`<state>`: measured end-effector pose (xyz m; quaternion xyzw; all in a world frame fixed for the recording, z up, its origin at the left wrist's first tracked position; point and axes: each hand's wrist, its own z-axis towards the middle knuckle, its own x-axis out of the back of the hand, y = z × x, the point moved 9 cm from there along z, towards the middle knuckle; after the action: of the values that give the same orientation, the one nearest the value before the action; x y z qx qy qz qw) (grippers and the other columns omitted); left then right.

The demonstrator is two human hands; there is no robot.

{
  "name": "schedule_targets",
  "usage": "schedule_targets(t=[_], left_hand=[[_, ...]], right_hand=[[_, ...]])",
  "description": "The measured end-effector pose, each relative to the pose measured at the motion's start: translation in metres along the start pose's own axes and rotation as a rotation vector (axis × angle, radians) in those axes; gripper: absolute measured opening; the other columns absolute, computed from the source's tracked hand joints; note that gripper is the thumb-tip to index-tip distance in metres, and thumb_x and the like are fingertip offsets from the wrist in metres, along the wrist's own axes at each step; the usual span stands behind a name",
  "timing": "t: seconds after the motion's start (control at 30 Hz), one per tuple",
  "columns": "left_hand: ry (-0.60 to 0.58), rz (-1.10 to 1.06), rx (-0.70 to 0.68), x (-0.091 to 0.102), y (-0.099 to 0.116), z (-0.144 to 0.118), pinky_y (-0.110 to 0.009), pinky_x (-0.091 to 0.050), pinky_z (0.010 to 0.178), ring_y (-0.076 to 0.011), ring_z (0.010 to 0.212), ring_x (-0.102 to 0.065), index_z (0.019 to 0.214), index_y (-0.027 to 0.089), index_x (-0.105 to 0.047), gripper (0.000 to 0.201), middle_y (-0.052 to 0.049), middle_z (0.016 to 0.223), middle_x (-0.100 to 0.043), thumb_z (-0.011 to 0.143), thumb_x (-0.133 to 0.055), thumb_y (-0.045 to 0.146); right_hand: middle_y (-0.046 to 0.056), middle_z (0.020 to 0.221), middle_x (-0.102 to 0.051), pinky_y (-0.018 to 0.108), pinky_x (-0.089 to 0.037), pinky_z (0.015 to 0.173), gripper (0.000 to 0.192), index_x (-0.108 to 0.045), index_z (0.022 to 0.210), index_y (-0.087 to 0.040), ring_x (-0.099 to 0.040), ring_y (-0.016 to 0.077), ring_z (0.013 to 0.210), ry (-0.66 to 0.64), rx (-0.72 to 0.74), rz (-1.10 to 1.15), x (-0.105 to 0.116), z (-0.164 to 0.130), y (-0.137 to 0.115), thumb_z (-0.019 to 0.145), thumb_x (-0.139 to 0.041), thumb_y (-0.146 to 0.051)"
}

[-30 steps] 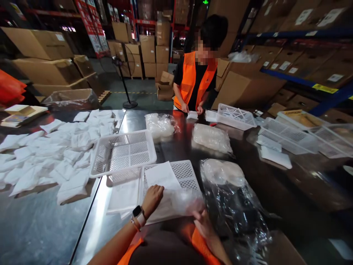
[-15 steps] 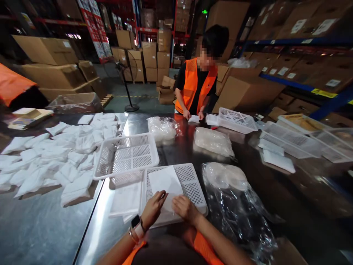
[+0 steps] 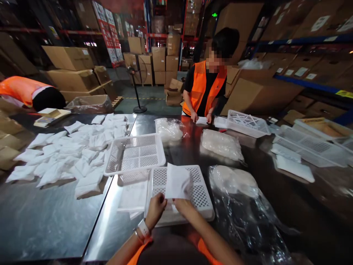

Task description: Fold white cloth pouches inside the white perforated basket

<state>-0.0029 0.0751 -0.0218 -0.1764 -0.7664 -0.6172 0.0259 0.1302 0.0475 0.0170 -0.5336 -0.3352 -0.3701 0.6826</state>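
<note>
My left hand (image 3: pixel 155 209) and my right hand (image 3: pixel 184 207) both grip the lower edge of a flat white packet (image 3: pixel 177 182), lifted upright above an overturned white perforated basket (image 3: pixel 202 195). A watch sits on my left wrist. A second white basket (image 3: pixel 135 153) stands just behind and to the left, empty. A flat white sheet (image 3: pixel 132 197) lies on the steel table (image 3: pixel 55 224) left of my hands. A large clear plastic bag (image 3: pixel 242 209) with white and dark contents lies to my right.
Several white packets (image 3: pixel 74 154) lie spread over the left of the table. Across it a person in an orange vest (image 3: pixel 205 88) handles a packet beside a basket (image 3: pixel 246 123). Filled clear bags (image 3: pixel 220 143), more baskets (image 3: pixel 309 143), cardboard boxes and shelving surround the table.
My right hand came from the clear bag to the basket. Both hands pressed the white packet flat, then lifted it upright. The camera view shifted left.
</note>
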Motion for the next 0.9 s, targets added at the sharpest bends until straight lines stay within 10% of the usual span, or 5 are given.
schedule_targets(t=[0.43,0.9], left_hand=[[-0.127,-0.583,0.501,-0.017,-0.022,-0.029,-0.030,-0.050,0.070,-0.0129,0.061,-0.055,0.067,0.019,-0.052,0.022,0.003,0.061,-0.054,0.064,-0.067,0.035],[-0.211,-0.548,0.563,-0.030,-0.024,-0.034,-0.034,-0.051,0.082,-0.0171,0.074,-0.063,0.074,0.017,-0.059,0.016,-0.002,0.073,-0.064,0.068,-0.062,0.031]], right_hand=[[-0.001,0.082,-0.069,0.029,-0.047,0.074,0.006,-0.068,0.080,-0.022,-0.064,0.0192,0.084,-0.004,-0.012,-0.156,-0.002,-0.006,-0.039,0.084,-0.066,-0.018],[0.000,0.090,-0.069,0.031,-0.052,0.078,0.008,-0.066,0.089,-0.022,-0.066,0.0192,0.088,-0.032,-0.247,-0.129,-0.006,-0.024,-0.028,0.083,-0.069,-0.017]])
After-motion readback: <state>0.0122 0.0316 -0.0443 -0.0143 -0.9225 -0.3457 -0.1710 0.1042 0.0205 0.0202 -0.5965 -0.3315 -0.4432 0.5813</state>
